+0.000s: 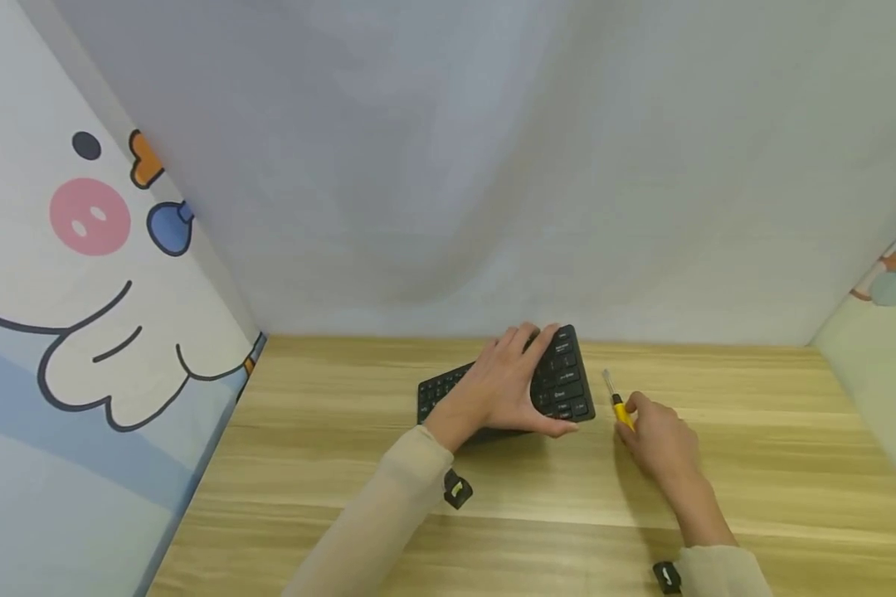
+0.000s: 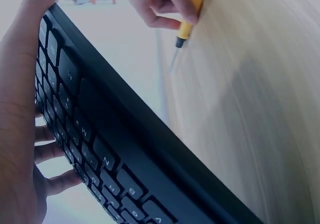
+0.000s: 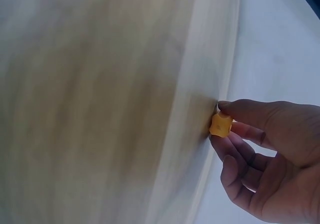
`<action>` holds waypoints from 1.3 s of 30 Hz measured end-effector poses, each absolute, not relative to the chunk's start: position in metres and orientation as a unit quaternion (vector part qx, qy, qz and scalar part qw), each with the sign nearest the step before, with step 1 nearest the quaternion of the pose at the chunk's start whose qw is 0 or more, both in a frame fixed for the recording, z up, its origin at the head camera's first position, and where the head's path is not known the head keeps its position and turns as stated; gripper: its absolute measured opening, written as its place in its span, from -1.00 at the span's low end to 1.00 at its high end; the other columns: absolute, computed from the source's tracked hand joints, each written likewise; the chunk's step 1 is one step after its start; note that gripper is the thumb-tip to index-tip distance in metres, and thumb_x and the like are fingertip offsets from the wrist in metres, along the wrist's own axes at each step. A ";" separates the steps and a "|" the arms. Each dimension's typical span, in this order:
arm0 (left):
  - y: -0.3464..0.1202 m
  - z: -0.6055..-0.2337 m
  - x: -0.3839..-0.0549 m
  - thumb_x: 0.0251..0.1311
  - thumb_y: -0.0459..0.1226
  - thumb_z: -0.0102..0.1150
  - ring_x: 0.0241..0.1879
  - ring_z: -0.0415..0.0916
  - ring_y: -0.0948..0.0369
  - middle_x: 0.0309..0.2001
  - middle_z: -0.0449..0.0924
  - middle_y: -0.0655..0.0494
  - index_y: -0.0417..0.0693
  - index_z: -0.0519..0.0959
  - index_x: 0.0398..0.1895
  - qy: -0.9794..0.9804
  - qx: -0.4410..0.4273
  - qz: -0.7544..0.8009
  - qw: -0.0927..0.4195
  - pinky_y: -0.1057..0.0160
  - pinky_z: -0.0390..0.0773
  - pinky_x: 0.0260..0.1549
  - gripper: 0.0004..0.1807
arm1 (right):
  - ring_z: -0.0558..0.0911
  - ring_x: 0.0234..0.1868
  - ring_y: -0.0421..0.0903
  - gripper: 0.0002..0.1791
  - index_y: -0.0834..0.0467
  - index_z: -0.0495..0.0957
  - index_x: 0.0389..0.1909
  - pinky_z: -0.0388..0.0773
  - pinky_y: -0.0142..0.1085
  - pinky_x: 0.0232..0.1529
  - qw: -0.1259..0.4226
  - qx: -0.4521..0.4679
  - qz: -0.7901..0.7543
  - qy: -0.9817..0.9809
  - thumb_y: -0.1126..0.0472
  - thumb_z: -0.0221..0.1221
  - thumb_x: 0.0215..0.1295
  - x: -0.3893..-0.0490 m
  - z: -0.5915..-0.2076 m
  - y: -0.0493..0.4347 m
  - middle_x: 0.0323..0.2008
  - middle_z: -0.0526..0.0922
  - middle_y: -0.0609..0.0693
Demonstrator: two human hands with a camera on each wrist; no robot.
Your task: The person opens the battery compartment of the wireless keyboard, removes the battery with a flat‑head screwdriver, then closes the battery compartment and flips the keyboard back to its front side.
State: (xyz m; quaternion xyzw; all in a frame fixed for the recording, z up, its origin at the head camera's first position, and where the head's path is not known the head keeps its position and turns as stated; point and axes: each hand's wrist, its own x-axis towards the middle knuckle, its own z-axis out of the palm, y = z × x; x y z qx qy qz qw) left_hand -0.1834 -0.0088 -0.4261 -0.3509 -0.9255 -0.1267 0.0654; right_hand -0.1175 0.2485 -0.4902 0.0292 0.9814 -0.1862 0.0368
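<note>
Pale grey fabric-like backdrop (image 1: 433, 166) rises behind a black keyboard (image 1: 565, 377), and a wood-grain table (image 1: 306, 464) spreads beneath it. Left of the keyboard stands a white and blue panel (image 1: 15, 232) printed with a large cartoon animal that has a pink, snout-like spot. Well to the keyboard's right is a pale green panel (image 1: 884, 356) with part of another cartoon above.

A person's left hand (image 1: 504, 381) grips the keyboard from above, thumb along its near long edge and fingers spread to its far edge. The keyboard is tilted, with its right end raised off the table; whether its left end touches wood, I cannot tell.

Just right of the keyboard, the right hand (image 1: 660, 435) pinches the yellow handle of a small screwdriver (image 1: 621, 410), its metal shaft pointing away from the person. Cream sleeves (image 1: 381, 506) cover both forearms, nearer the person than the keyboard.
</note>
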 end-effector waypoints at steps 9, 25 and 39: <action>-0.020 -0.408 -0.180 -0.29 0.44 0.45 0.05 0.40 0.20 0.29 0.33 0.08 0.27 -0.05 0.65 -0.893 -0.359 -0.262 0.073 0.09 0.69 0.05 0.40 | 0.48 -0.56 -0.06 -0.60 0.28 0.50 0.09 0.35 -0.30 -0.68 0.043 0.034 -0.181 0.982 0.11 0.27 0.38 -0.118 -0.489 0.249 -0.44 0.63 0.13; -0.048 -0.385 -0.184 -0.18 0.21 0.50 0.39 0.28 0.12 0.45 0.22 0.03 0.39 -0.17 0.66 -0.845 -0.335 -0.414 0.046 -0.13 0.48 0.41 0.36 | 0.41 -0.60 -0.10 -0.62 0.28 0.49 0.09 0.29 -0.36 -0.71 0.043 0.030 -0.181 0.982 0.13 0.25 0.39 -0.115 -0.487 0.246 -0.47 0.59 0.09; -0.060 -0.383 -0.182 -0.29 0.72 0.04 0.34 0.33 0.10 0.38 0.29 -0.04 0.41 -0.20 0.66 -0.791 -0.337 -0.507 0.067 -0.03 0.64 0.23 0.42 | 0.38 -0.62 -0.11 -0.60 0.29 0.51 0.09 0.27 -0.35 -0.71 0.051 0.041 -0.192 0.979 0.11 0.25 0.38 -0.116 -0.484 0.247 -0.59 0.50 0.02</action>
